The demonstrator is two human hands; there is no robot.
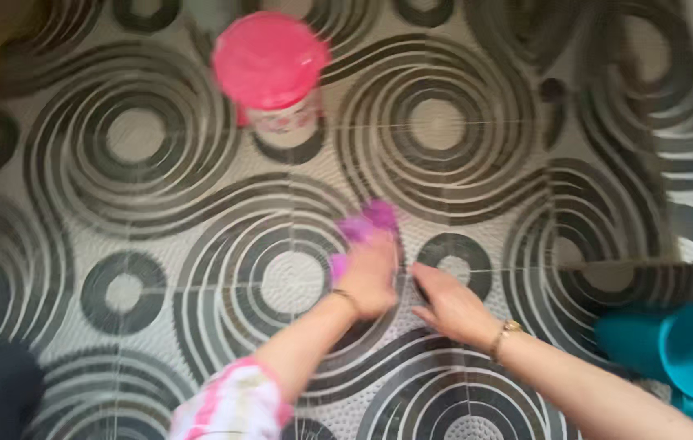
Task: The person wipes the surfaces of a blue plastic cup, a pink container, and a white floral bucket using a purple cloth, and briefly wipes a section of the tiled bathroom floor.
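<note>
Two hands work low on a floor (pixel 143 204) patterned with dark swirls. Left hand (pixel 368 273) is closed around a pink cloth (pixel 369 220), which bunches out past the fingers toward the top of the view; blur hides its exact shape and long axis. Right hand (pixel 448 305) lies just beside it, fingers loosely extended on the floor, holding nothing. Open floor spreads to the left. A pink-lidded container (pixel 271 69) stands well apart above; a teal cup (pixel 677 350) lies on its side at the right edge.
</note>
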